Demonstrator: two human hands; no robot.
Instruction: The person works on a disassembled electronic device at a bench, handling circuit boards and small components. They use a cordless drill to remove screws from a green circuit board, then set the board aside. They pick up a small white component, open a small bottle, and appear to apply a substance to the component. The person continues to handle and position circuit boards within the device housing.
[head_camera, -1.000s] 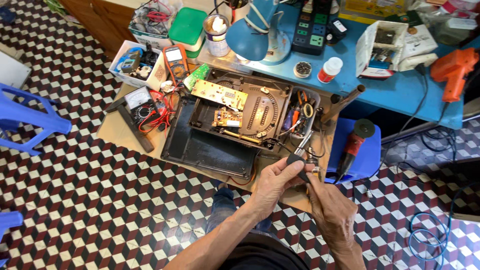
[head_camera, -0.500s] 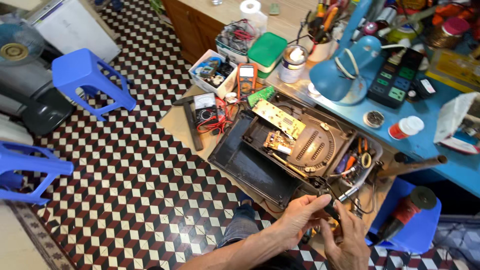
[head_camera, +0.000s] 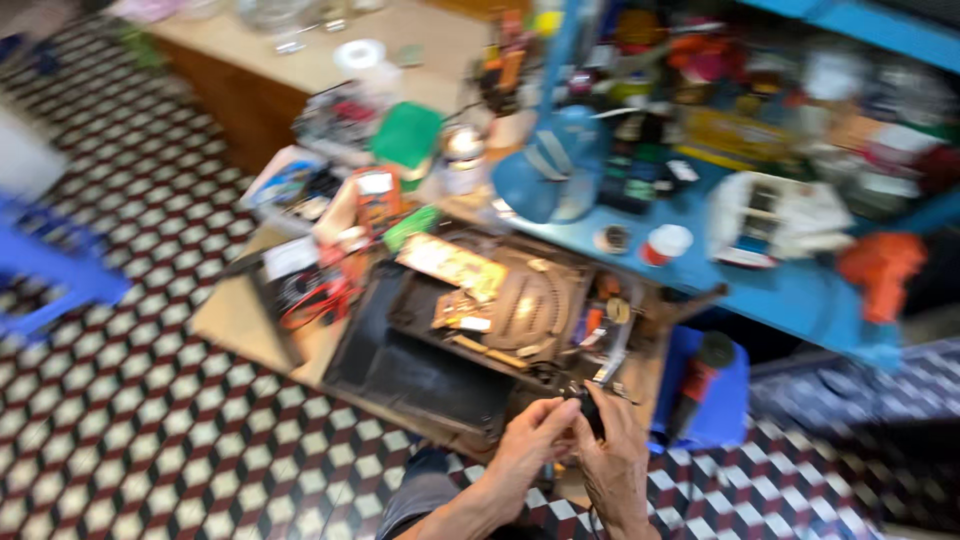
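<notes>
Two hands meet at the near edge of the low wooden board (head_camera: 235, 320), and I hold them close over one small dark part (head_camera: 592, 412). My left hand (head_camera: 530, 440) curls its fingers shut around that part from the left; my right hand (head_camera: 618, 465) closes on it from the right, thumb and forefinger pinched at its top. The frame is blurred, so I cannot tell what the part is, nor whether a thin lead runs from it.

Just beyond the hands lies the opened dark device chassis (head_camera: 470, 330), its tan circuit board (head_camera: 452, 262) tilted on the far left corner. A red-handled tool (head_camera: 700, 375) rests on the blue stool (head_camera: 725, 400) to the right. An orange meter (head_camera: 377, 196) stands past the chassis on the left, and a blue desk lamp (head_camera: 552, 170) hangs over the blue table (head_camera: 800, 295).

To do this well, I judge that I should keep both wrists low, steady the part with the left hand, and let only the right fingertips work. I would hold my head still so the view sharpens before I turn or press anything, and keep the part clear of the loose wires beside the chassis.
</notes>
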